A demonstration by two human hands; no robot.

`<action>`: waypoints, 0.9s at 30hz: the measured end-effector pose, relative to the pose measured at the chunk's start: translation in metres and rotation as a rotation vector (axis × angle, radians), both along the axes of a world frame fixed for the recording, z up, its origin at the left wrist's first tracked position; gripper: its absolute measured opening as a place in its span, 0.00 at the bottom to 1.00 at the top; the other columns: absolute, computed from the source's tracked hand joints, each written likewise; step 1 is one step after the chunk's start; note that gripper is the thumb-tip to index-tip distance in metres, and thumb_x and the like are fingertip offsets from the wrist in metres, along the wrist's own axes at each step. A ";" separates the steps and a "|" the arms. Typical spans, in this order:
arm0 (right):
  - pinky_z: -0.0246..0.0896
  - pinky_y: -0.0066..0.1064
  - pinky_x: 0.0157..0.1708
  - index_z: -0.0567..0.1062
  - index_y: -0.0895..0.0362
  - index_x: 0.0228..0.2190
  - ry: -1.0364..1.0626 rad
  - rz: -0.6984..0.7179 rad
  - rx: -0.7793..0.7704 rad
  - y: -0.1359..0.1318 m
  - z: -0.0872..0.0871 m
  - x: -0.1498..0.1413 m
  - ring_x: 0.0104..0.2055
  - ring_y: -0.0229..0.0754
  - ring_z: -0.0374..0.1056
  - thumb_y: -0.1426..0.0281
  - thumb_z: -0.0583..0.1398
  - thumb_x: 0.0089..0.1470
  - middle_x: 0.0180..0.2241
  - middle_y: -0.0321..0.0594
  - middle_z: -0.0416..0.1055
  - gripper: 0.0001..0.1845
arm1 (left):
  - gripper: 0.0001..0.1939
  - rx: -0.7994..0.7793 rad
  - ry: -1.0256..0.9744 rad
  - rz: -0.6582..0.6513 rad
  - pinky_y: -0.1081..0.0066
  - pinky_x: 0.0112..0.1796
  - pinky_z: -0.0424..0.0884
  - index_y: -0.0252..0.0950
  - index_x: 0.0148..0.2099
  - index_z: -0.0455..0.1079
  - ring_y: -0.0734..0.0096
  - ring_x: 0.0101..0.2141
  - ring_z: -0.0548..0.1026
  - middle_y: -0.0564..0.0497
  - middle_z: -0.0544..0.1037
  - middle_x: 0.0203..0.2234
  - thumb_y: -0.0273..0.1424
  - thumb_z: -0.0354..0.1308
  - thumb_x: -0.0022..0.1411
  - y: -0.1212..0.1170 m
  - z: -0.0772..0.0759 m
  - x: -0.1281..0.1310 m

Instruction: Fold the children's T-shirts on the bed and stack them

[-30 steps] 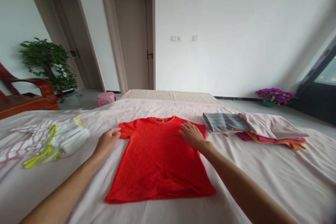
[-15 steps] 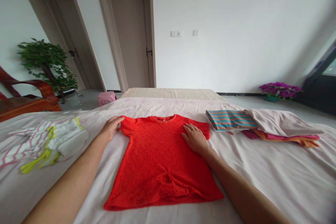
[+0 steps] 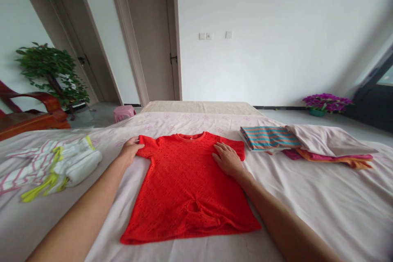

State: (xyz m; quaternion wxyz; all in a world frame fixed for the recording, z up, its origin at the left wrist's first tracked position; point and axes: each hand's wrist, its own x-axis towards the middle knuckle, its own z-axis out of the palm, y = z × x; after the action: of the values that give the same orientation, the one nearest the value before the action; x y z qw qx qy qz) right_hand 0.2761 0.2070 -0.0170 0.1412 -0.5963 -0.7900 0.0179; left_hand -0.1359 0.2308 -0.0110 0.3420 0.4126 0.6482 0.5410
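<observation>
We have our left hand at the outer edge of the left sleeve, fingers and thumb nearly together, though we cannot tell whether they truly grip the cloth, so we would draw it outward gently, without lifting. The red top lies spread between our arms on the pale sheet, bunched near its hem, and our right hand, open with fingers slightly apart, should press flat below the right shoulder as an anchor.
</observation>
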 end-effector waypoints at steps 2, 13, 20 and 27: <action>0.44 0.41 0.65 0.65 0.57 0.62 0.002 0.004 -0.004 0.000 -0.001 0.000 0.67 0.49 0.51 0.59 0.49 0.65 0.65 0.46 0.59 0.28 | 0.17 -0.075 0.143 0.070 0.63 0.42 0.72 0.36 0.39 0.69 0.56 0.41 0.79 0.48 0.80 0.32 0.27 0.62 0.42 0.002 -0.003 -0.005; 0.45 0.40 0.65 0.65 0.57 0.62 0.000 0.007 0.008 0.001 -0.001 0.001 0.67 0.49 0.51 0.59 0.50 0.65 0.65 0.45 0.60 0.28 | 0.24 -0.092 1.129 0.148 0.52 0.55 0.62 0.33 0.56 0.68 0.45 0.56 0.69 0.33 0.69 0.56 0.23 0.50 0.57 -0.005 0.012 0.023; 0.44 0.40 0.65 0.65 0.57 0.62 -0.005 0.010 0.012 -0.002 0.001 0.001 0.68 0.48 0.50 0.60 0.49 0.65 0.65 0.45 0.59 0.28 | 0.28 -0.044 1.227 -0.275 0.57 0.61 0.54 0.36 0.63 0.65 0.53 0.62 0.62 0.40 0.67 0.62 0.42 0.48 0.66 0.000 -0.019 0.049; 0.45 0.39 0.65 0.66 0.58 0.61 0.005 0.013 0.020 -0.002 0.002 0.000 0.67 0.48 0.51 0.60 0.49 0.65 0.64 0.45 0.60 0.28 | 0.30 -0.232 1.210 -0.155 0.42 0.58 0.55 0.33 0.54 0.73 0.42 0.60 0.65 0.31 0.73 0.55 0.47 0.40 0.68 0.016 0.000 0.041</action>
State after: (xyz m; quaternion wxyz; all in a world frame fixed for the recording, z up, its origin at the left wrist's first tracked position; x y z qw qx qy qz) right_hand 0.2762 0.2046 -0.0151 0.1488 -0.5898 -0.7936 0.0123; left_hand -0.0948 0.2472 -0.0112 -0.0054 0.6521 0.7500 0.1108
